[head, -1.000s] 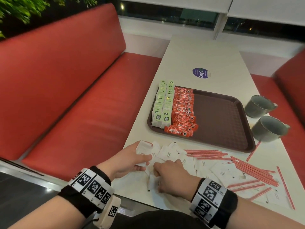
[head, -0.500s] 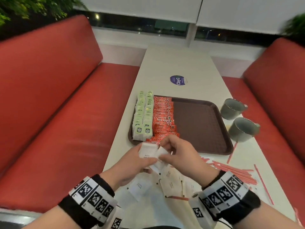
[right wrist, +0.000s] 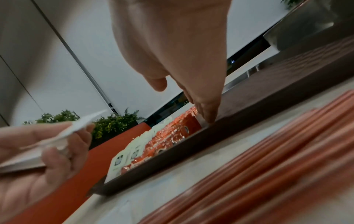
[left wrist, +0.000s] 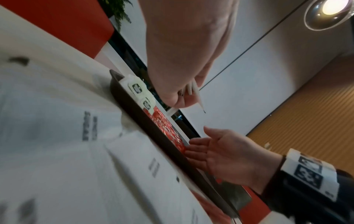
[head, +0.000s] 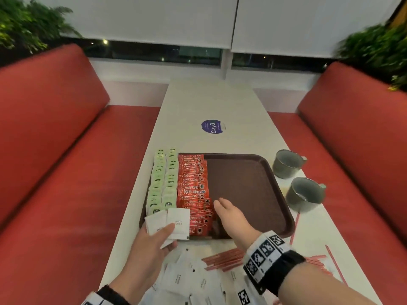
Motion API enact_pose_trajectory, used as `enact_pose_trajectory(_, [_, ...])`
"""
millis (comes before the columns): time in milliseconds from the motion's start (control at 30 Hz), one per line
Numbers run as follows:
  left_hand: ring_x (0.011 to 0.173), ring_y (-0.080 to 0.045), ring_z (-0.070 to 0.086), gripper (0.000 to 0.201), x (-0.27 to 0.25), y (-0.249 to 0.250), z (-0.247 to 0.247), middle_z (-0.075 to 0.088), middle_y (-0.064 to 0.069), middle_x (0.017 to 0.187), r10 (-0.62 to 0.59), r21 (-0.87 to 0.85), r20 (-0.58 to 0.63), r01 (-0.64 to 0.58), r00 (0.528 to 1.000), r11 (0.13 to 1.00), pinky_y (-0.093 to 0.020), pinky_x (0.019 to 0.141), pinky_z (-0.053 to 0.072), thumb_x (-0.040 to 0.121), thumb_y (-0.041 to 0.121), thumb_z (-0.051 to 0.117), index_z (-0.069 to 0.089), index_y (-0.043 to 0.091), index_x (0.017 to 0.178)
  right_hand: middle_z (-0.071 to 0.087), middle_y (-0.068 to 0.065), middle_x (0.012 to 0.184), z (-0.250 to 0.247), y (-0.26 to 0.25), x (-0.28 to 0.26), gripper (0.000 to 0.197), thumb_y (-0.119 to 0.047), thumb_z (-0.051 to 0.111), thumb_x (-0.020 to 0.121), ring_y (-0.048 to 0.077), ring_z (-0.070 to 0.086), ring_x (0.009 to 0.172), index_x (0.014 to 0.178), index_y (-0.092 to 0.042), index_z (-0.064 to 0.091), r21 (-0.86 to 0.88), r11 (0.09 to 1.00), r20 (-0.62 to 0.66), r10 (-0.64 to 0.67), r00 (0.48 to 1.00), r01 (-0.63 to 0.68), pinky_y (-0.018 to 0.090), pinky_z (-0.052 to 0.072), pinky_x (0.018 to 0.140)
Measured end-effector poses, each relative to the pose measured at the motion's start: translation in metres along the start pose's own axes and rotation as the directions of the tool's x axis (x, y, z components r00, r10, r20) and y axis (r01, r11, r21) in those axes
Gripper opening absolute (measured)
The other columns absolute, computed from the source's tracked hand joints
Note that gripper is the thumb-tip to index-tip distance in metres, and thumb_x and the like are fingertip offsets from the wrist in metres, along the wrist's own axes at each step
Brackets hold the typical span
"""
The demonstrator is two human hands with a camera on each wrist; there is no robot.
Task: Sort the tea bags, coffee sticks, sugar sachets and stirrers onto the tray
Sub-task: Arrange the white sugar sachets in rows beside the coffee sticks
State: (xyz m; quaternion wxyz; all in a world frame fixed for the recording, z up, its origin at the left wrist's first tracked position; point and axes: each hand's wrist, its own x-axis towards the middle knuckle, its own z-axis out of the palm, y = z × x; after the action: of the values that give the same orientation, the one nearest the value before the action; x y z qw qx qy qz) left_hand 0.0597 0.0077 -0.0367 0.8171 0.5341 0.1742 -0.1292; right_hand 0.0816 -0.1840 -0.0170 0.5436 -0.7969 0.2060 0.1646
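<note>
sugar sachets in left hand (fanned)

Textured brown plastic tray, matt paper sugar sachets

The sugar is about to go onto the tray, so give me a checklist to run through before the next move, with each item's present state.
1. Left hand grips the sugar sachets: ok.
2. Right hand holds nothing, fingers straight: ok.
3. Bare tray floor beside the coffee sticks: ok.
4. Tea bags in rows at the tray's left edge: ok.
5. Count of sachets held: cannot tell.
6. Stirrers on the tray: not ok, on the table.
</note>
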Motion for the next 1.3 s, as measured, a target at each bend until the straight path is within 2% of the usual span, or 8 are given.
enact_pose_trajectory(133, [0.095, -0.022, 0.064, 0.031, 0.015, 0.022, -0.009, 0.070, -0.006, 0.105, 0.090, -0.024, -0.046, -0.091, 0.995, 0.996, -0.033, 0.069, 0.048, 0.089, 0.001, 0.057, 0.058, 0.020, 0.113, 0.028, 0.001, 0.155, 0.013, -0.011, 0.021, 0.066, -0.053, 0.030, 0.100, 0.018, 0.038, 0.133, 0.154, -0.021, 0.010, 0.140, 0.989, 0.034, 0.033, 0.999, -0.037, 0.030, 0.034, 0.098])
enact_pose_trajectory(300, [0.090, -0.014, 0.070, 0.030, 0.032, 0.038, -0.020, 0.072, -0.003, 0.106, 0.166, -0.014, -0.040, -0.167, 0.985, 0.986, -0.036, 0.075, 0.053, 0.093, 0.002, 0.053, 0.058, 0.019, 0.117, 0.039, 0.001, 0.147, 0.026, -0.014, 0.029, 0.067, -0.054, 0.027, 0.100, 0.006, 0.045, 0.098, 0.154, -0.020, 0.006, 0.215, 0.976, 0.048, 0.014, 0.999, -0.024, 0.025, 0.036, 0.085])
enact_pose_trajectory(467, [0.099, -0.018, 0.067, 0.033, 0.043, 0.034, -0.015, 0.071, -0.003, 0.111, 0.144, -0.044, -0.054, -0.147, 0.988, 0.988, -0.032, 0.069, 0.049, 0.093, 0.003, 0.054, 0.057, 0.018, 0.121, 0.045, -0.013, 0.129, 0.030, -0.009, 0.033, 0.064, -0.058, 0.026, 0.098, -0.001, 0.048, 0.092, 0.152, -0.027, 0.013, 0.223, 0.975, 0.074, -0.002, 0.997, -0.014, 0.024, 0.037, 0.088])
enact_pose_trajectory(667, [0.103, -0.021, 0.064, 0.036, 0.050, 0.032, 0.001, 0.071, -0.003, 0.111, 0.119, -0.060, -0.035, -0.121, 0.992, 0.991, -0.031, 0.070, 0.049, 0.091, 0.003, 0.056, 0.056, 0.022, 0.121, 0.037, -0.003, 0.148, 0.020, -0.010, 0.031, 0.060, -0.049, 0.024, 0.101, 0.001, 0.037, 0.107, 0.153, -0.021, 0.015, 0.200, 0.980, 0.016, -0.020, 1.000, 0.016, 0.019, 0.029, 0.091])
enact_pose_trajectory(833, [0.103, -0.021, 0.065, 0.039, 0.053, 0.031, 0.016, 0.071, -0.003, 0.111, 0.086, -0.031, 0.030, -0.085, 0.996, 0.996, -0.028, 0.065, 0.052, 0.089, 0.006, 0.059, 0.055, 0.022, 0.124, 0.066, -0.017, 0.106, 0.011, -0.014, 0.032, 0.027, -0.035, 0.046, 0.099, -0.010, 0.063, 0.088, 0.122, -0.027, 0.057, 0.247, 0.956, 0.050, -0.176, 0.983, 0.158, 0.008, 0.046, 0.069])
enact_pose_trajectory(1033, [0.091, -0.017, 0.069, 0.041, 0.059, 0.025, 0.042, 0.069, -0.007, 0.114, 0.039, -0.007, 0.087, -0.039, 0.995, 0.999, -0.024, 0.059, 0.053, 0.087, 0.009, 0.062, 0.056, 0.021, 0.126, 0.074, 0.007, 0.095, 0.005, -0.025, 0.037, 0.011, -0.014, 0.067, 0.088, 0.024, 0.071, 0.092, 0.098, -0.015, 0.071, 0.308, 0.930, 0.089, -0.237, 0.967, 0.200, 0.042, 0.055, 0.084])
enact_pose_trajectory(1167, [0.093, -0.021, 0.067, 0.034, 0.063, 0.023, 0.052, 0.070, -0.006, 0.107, -0.004, 0.021, 0.104, 0.002, 0.995, 1.000, -0.030, 0.063, 0.052, 0.087, 0.014, 0.062, 0.058, 0.023, 0.120, 0.073, 0.006, 0.081, -0.009, -0.034, 0.041, 0.008, -0.005, 0.066, 0.087, 0.015, 0.069, 0.071, 0.084, -0.011, 0.070, 0.300, 0.938, 0.131, -0.220, 0.967, 0.173, 0.027, 0.052, 0.065])
enact_pose_trajectory(1300, [0.075, -0.023, 0.061, 0.019, 0.063, 0.026, 0.050, 0.064, -0.019, 0.092, -0.103, -0.069, 0.083, 0.109, 0.991, 0.992, -0.032, 0.055, 0.050, 0.097, 0.012, 0.046, 0.056, 0.013, 0.112, 0.071, -0.002, 0.074, -0.041, -0.049, 0.089, 0.014, -0.005, 0.068, 0.084, 0.006, 0.061, 0.062, 0.075, -0.016, 0.071, 0.094, 0.958, -0.157, -0.254, 0.954, 0.270, 0.020, 0.046, 0.059])
